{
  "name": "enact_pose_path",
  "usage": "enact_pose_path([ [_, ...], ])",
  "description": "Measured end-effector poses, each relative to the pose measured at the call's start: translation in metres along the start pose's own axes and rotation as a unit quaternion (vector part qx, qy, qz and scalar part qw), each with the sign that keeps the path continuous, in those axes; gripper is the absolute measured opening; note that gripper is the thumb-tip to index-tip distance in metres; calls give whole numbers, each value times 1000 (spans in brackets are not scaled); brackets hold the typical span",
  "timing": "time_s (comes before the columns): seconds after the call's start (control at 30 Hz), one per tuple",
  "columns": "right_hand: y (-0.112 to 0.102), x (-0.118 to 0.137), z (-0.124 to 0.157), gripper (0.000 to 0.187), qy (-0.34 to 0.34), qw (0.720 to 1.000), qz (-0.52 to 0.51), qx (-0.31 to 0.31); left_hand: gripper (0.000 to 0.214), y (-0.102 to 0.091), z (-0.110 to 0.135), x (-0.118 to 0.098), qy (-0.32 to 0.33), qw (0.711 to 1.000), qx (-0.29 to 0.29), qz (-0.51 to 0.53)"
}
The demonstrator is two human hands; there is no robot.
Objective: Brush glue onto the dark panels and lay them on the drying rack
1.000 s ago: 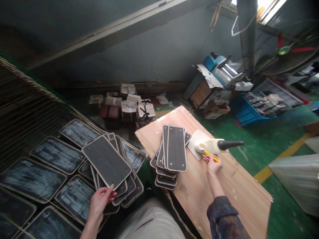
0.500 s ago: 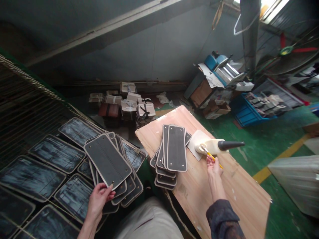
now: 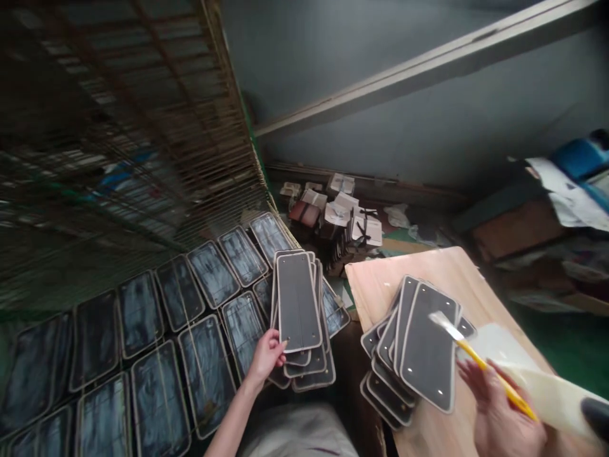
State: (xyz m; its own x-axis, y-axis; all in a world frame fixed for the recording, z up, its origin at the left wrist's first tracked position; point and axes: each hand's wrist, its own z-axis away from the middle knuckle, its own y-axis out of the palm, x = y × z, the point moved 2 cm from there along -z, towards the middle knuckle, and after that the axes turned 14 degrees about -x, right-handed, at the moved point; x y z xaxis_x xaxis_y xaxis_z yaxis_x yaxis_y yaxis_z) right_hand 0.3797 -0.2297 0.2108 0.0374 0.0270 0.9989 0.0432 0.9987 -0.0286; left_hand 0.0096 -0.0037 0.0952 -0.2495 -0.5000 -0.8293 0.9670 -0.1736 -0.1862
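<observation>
With fingers pinched on its lower-left corner, my left hand (image 3: 268, 357) holds the top dark grey rounded panel (image 3: 299, 301) of a fanned stack. My right hand (image 3: 504, 406) grips a yellow-handled paintbrush (image 3: 499, 381). Its pale bristles are over the top panel of a second stack (image 3: 428, 349); whether they touch it I cannot tell. These panels have light edges and small holes or studs near the corners. Beside my right hand lies a whitish container (image 3: 554, 397) with a black tip, partly hidden by the hand.
The second stack sits on a wooden board (image 3: 464, 270). At left, rows of panels with streaky whitish coating (image 3: 207, 374) lie on a wire rack (image 3: 259, 171). Tied bundles (image 3: 366, 230) stand on the floor by the wall. A blue machine (image 3: 578, 158) is at far right.
The view has swung left, showing more of the rack. My right hand has brought the brush from the container's opening to above the stack on the board. My left hand keeps its panel.
</observation>
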Motion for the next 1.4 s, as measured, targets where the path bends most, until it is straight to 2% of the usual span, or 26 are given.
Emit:
enact_pose_path([
  [0.03, 30, 6, 19, 45, -11, 997, 40, 68, 38, -2, -1, 3, -3, 1000, -2, 2],
  [0.1, 92, 11, 60, 40, -34, 963, 106, 247, 33, -5, -2, 10, -6, 1000, 0, 10],
  [0.17, 147, 8, 98, 32, -102, 908, 109, 392, 31, -8, -3, 16, -5, 1000, 0, 20],
  [0.23, 195, 1, 127, 24, -219, 836, 107, 491, 30, -10, -5, 20, -9, 1000, -5, 30],
  [0.33, 250, -11, 152, 26, -348, 740, 133, 561, 32, -11, -7, 26, -16, 999, -14, 41],
  [0.43, 290, -17, 160, 27, -433, 681, 163, 567, 31, -11, -9, 31, -21, 998, -22, 58],
  [0.53, 317, -20, 162, 28, -493, 634, 194, 564, 27, -10, -9, 37, -12, 997, -37, 60],
  [0.63, 328, -24, 163, 28, -531, 601, 223, 554, 21, -10, -9, 42, 2, 997, -46, 60],
  [0.73, 316, -29, 164, 28, -534, 573, 245, 571, 17, -12, -8, 43, 8, 997, -45, 61],
  [0.8, 295, -29, 165, 27, -532, 546, 260, 592, 15, -13, -7, 43, 10, 997, -45, 55],
  [0.93, 232, -21, 171, 26, -518, 479, 290, 646, 15, -15, -5, 39, 4, 998, -44, 46],
  [1.0, 204, -12, 178, 24, -482, 458, 298, 685, 15, -15, -4, 37, 3, 998, -43, 49],
  [1.07, 189, -3, 187, 22, -426, 451, 303, 724, 16, -15, -4, 36, 0, 997, -41, 60],
  [1.13, 189, 2, 195, 20, -358, 453, 298, 760, 19, -15, -4, 36, -8, 996, -41, 75],
  [1.23, 217, -3, 200, 18, -285, 481, 263, 787, 22, -15, -5, 38, -21, 995, -41, 91],
  [1.3, 249, -14, 198, 18, -284, 521, 230, 772, 22, -14, -6, 39, -31, 994, -38, 99],
  [1.4, 301, -29, 190, 20, -335, 598, 180, 705, 24, -14, -7, 41, -40, 993, -42, 107],
])
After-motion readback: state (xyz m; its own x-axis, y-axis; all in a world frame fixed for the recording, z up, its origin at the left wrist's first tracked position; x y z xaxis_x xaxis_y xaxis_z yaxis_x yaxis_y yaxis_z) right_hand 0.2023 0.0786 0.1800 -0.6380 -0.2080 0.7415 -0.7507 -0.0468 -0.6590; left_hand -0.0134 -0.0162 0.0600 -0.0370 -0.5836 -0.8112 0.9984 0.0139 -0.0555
